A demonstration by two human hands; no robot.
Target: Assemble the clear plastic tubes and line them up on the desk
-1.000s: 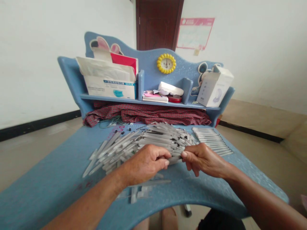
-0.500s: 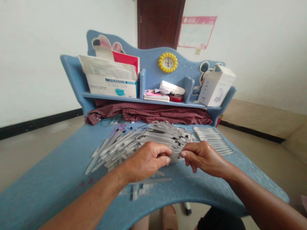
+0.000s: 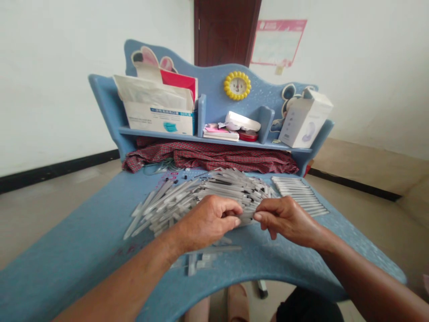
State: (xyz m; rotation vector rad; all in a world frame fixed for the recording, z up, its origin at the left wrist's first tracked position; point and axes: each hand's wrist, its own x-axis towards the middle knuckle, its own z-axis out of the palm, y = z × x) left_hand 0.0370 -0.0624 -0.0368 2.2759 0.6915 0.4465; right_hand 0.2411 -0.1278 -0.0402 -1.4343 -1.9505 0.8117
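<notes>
Over the near edge of a heap of translucent pen parts, my two hands face each other with a small gap between them. My left hand is closed, thumb against curled forefinger, around what looks like a slim clear pen, mostly hidden by the fingers. Thumb and forefinger of my right hand are pinched together just right of it; whatever they grip is too small to make out. To the right, finished-looking pens lie side by side in a neat row. Short clear pieces, perhaps pen caps, lie loose below my left hand.
The blue table has a curved front edge. At its back, a checked red cloth lies under a shelf holding a mask box, a white carton and small items. Small black pieces lie left of the heap.
The whole view has shifted slightly. My hands keep nearly the same pinched pose, with the gap between them about unchanged.
</notes>
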